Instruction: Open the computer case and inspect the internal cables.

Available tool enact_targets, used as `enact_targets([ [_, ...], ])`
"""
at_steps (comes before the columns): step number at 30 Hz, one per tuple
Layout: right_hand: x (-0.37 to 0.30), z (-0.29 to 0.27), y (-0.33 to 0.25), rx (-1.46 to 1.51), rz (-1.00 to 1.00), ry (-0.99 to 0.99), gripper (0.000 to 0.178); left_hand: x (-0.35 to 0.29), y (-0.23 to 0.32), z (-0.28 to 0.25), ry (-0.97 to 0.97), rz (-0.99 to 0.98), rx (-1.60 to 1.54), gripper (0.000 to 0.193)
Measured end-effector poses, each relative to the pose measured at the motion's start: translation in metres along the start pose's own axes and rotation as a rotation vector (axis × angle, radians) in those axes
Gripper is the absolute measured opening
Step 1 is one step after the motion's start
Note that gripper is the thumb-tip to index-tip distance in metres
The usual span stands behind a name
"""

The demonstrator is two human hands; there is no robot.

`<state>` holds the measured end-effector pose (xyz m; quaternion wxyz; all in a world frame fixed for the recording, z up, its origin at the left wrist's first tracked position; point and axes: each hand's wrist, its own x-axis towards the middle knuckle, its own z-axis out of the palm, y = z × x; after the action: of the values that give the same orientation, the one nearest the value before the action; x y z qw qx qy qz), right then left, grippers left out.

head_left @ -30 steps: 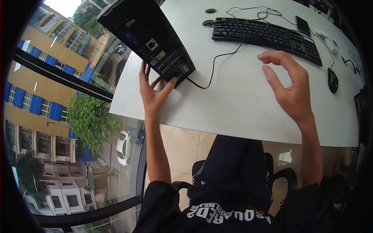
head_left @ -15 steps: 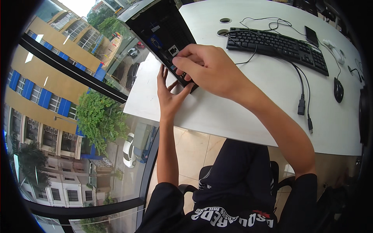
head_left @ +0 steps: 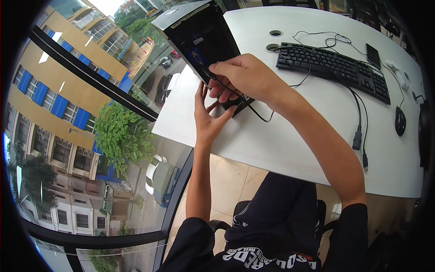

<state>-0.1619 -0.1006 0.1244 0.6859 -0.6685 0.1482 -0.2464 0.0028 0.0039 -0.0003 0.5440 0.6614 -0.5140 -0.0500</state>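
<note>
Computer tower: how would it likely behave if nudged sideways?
The computer tower stands narrow and tall, so a high push might tip it. Its boxy case should feel stiff and fairly heavy. The left hand at its lower end may steady it.

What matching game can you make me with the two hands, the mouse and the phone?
Things:
1. left hand
2. right hand
3. mouse
4. phone

Where or doing what:
A. lying just beyond the keyboard
B. holding a black cable
C. spread against the lower part of the computer tower
D. off the keyboard's right end

Right pairs: 1-C, 2-B, 3-D, 4-A
</note>
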Motion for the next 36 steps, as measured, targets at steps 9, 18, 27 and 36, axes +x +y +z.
enact_targets([
  [9, -0.008, -0.010, -0.010, -0.083, 0.019, -0.108, 0.034, 0.000, -0.001, -0.002, 0.000, -0.023, -0.004, 0.109],
  [18, -0.008, -0.004, -0.005, -0.068, 0.016, -0.116, 0.032, 0.000, -0.012, -0.001, 0.001, 0.008, 0.008, 0.108],
  [27, -0.012, -0.002, -0.008, -0.224, -0.105, -0.078, 0.033, 0.001, -0.005, -0.003, -0.016, -0.004, -0.022, 0.107],
  [36, -0.009, -0.004, -0.012, -0.298, -0.117, -0.066, 0.034, 0.000, 0.000, -0.001, 0.011, -0.024, -0.017, 0.108],
])
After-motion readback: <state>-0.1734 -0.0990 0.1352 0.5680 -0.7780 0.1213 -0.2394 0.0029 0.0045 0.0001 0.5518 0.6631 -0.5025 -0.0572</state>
